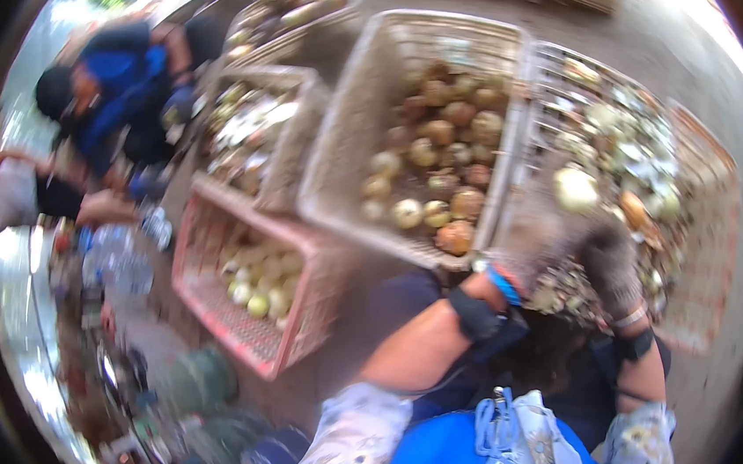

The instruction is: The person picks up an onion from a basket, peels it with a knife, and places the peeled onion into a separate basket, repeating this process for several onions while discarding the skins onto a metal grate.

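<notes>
My left hand (534, 237), in a greyish knit glove, is closed around a pale peeled onion (576, 189) that shows at its fingertips. Close beside it is my right hand (611, 266), gloved too, with its fingers curled inward; motion blur hides what they grip. Both hands are over a crate of onion peelings (636, 140), where skins and a few onions lie. To the left of my hands, a large pale crate (328, 171) holds several brown, unpeeled onions (438, 132).
A tipped pink crate (230, 330) with peeled onions lies left. Behind it are a smaller crate of peelings (295, 150) and another filled crate (345, 31). Plastic bottles (117, 258) clutter the lower left. A person in blue (120, 77) crouches at far left, another person's arm below.
</notes>
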